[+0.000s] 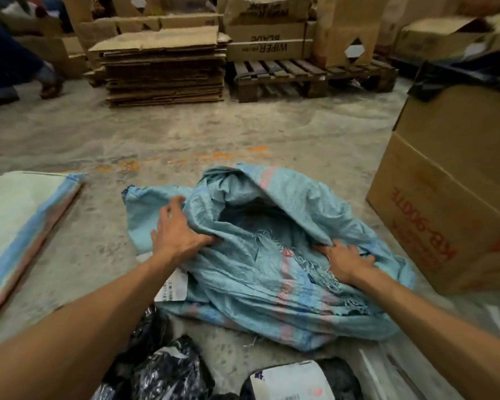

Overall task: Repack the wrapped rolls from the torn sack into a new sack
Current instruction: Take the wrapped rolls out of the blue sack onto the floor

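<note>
A crumpled light-blue woven sack (266,272) with pink and blue stripes and frayed, torn threads lies on the concrete floor in front of me, its mouth gaping. My left hand (179,232) grips the fabric at the left side of the mouth. My right hand (344,261) grips the fabric at the right side, beside the frayed tear. Several rolls wrapped in black plastic (168,368) lie at the bottom of the view, one (292,382) with a white label. Flat on the floor at the left lies another pale woven sack (20,223).
A large cardboard box (456,192) stands close on the right. Farther back are a stack of flattened cardboard (162,67), a wooden pallet (309,76) and more boxes. A person's legs (12,67) are at the far left. A white label (172,287) lies under my left forearm.
</note>
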Demonstrator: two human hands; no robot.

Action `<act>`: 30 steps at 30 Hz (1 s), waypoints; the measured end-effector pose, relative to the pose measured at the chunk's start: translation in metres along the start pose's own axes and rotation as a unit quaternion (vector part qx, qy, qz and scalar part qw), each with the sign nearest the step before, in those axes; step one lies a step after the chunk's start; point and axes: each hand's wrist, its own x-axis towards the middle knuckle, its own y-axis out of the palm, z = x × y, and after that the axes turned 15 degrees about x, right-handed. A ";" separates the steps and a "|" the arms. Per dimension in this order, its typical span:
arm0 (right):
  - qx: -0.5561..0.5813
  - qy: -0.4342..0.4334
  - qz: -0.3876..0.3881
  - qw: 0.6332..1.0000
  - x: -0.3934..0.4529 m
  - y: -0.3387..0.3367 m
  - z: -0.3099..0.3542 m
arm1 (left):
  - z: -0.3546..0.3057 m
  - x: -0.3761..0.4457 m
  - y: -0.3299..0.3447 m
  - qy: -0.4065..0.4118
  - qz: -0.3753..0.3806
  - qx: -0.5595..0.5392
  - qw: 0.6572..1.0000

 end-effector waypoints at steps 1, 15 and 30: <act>0.005 -0.005 -0.018 1.000 -0.001 -0.003 0.002 | -0.006 -0.002 -0.006 0.039 0.030 -0.041 0.998; 0.050 -0.280 -0.152 0.947 -0.038 -0.025 0.027 | -0.067 -0.019 0.017 0.079 0.141 -0.003 0.987; -0.129 -0.199 -0.167 0.957 -0.040 -0.013 0.015 | -0.085 -0.057 -0.029 0.113 0.364 0.066 0.922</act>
